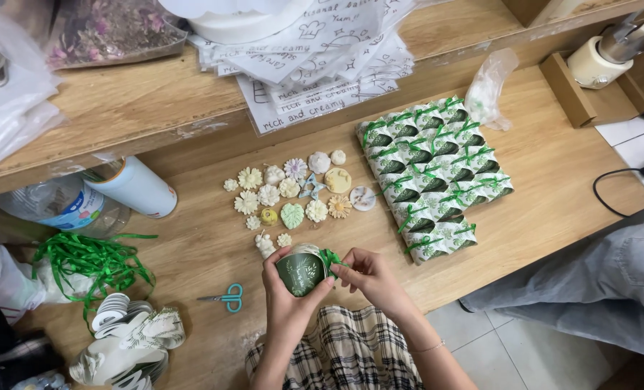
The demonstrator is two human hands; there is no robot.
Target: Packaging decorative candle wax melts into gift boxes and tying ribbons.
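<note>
Left hand (pixel 284 300): fingers clasped round green leaf-print box (pixel 302 273), held above the table edge. Right hand (pixel 371 278): fingertips pinching green ribbon (pixel 331 258) at the box's 3 o'clock. Box looks light, thin card, easily crushed; best gripped by its sides. Scissors (pixel 227 296) at 9 o'clock. Moulded pieces (pixel 293 191) at 12. Finished boxes (pixel 434 177) at 1 o'clock.

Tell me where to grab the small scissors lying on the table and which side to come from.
Take the scissors by the teal finger loops at their right end, coming from above and from the right. They lie flat on the wooden table, blades pointing left toward the stack of flat cut papers. The loop end looks clear of other things, and it is the end nearer the left hand.
</note>
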